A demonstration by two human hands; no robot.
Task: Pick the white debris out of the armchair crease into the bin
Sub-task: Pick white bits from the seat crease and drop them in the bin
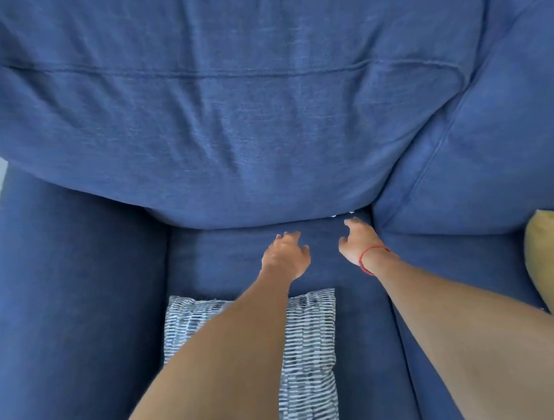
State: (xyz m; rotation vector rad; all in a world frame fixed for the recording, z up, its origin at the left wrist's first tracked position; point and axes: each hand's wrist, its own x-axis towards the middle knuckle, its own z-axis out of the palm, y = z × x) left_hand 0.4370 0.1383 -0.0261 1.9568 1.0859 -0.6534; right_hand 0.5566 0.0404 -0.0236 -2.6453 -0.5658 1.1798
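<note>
A blue armchair fills the view, and its back cushion (250, 131) meets the seat (226, 253) at a dark crease. Small bits of white debris (333, 215) show in that crease toward the right, with another speck (352, 211) beside them. My right hand (358, 241), with a red band on its wrist, hovers just below the debris, fingers apart and curled, holding nothing. Further left over the seat, my left hand (285, 254) is spread open and also holds nothing. No bin is in view.
A blue-and-white patterned pillow (307, 351) lies on the front of the seat under my left forearm. A yellow cushion (551, 261) sits at the right edge. Padded arms (70, 298) flank the seat on both sides.
</note>
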